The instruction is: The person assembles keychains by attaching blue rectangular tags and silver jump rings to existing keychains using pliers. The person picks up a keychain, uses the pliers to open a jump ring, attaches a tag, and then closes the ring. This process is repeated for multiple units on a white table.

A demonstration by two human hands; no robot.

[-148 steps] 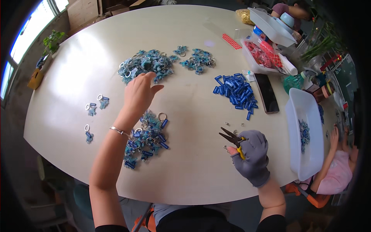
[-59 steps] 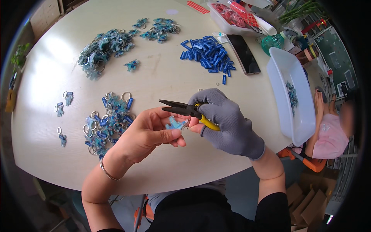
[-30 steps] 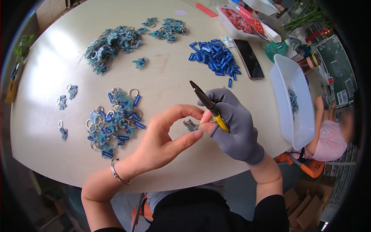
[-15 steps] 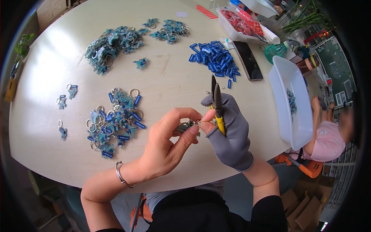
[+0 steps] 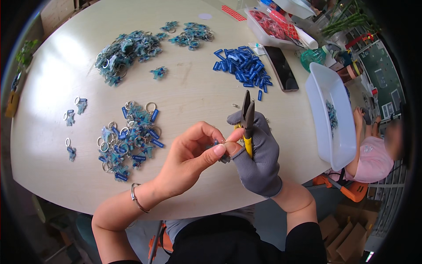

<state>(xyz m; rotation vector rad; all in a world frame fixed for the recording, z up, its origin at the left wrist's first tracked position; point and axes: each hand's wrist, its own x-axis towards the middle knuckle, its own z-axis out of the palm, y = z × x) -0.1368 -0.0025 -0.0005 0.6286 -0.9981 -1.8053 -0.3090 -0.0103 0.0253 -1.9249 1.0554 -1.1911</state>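
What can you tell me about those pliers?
The pliers have slim dark jaws, metallic in look, and yellow handles, partly hidden by the gloved right hand that holds them above the table. They point toward its far side, slightly open, with nothing visible between the jaws.

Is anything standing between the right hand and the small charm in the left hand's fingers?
Nothing visible does: the right hand has its bare fingertips right at the charm, which the left hand partly hides. The pliers in the right hand point toward the picture's top, away from the charm.
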